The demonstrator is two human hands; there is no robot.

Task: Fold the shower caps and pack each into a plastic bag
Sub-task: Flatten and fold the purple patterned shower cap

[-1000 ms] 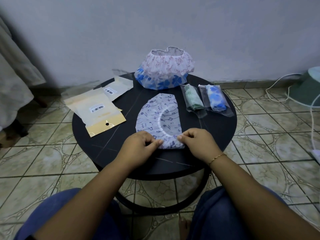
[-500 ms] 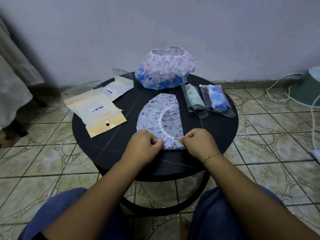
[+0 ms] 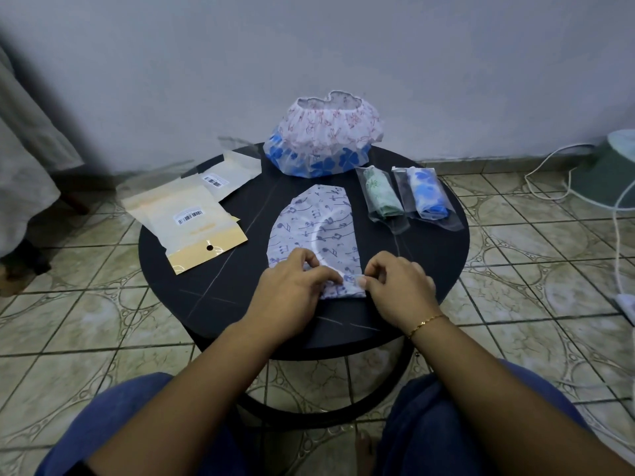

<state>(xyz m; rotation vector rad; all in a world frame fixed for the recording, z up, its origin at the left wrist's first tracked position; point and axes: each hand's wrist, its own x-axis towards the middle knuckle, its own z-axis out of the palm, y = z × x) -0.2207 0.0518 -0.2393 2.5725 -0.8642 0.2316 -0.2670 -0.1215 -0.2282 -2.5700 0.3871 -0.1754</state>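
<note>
A white shower cap with blue music notes (image 3: 318, 231) lies folded flat near the table's front edge, its near end pinched up. Two rolled caps, green (image 3: 381, 194) and blue (image 3: 427, 195), sit bagged toward the right edge. Unfolded caps (image 3: 326, 132) are stacked at the back edge; empty plastic bags (image 3: 192, 221) overhang the left edge.

Light is dim and even, with a cool bluish cast; its source is not visible. The wall (image 3: 343, 46) beyond the fingers (image 3: 311, 261) darkens toward the upper left corner, where the frame vignettes. The black table (image 3: 192, 290) shows only faint sheen, without hard glare; a soft shadow lies on the floor tiles (image 3: 86, 321) beneath its edge. Near the fingers, print and outlines are sharp. Farther left, the hanging cloth (image 3: 24, 166) is blurred. Wide-angle distortion bends tile lines at both sides.
</note>
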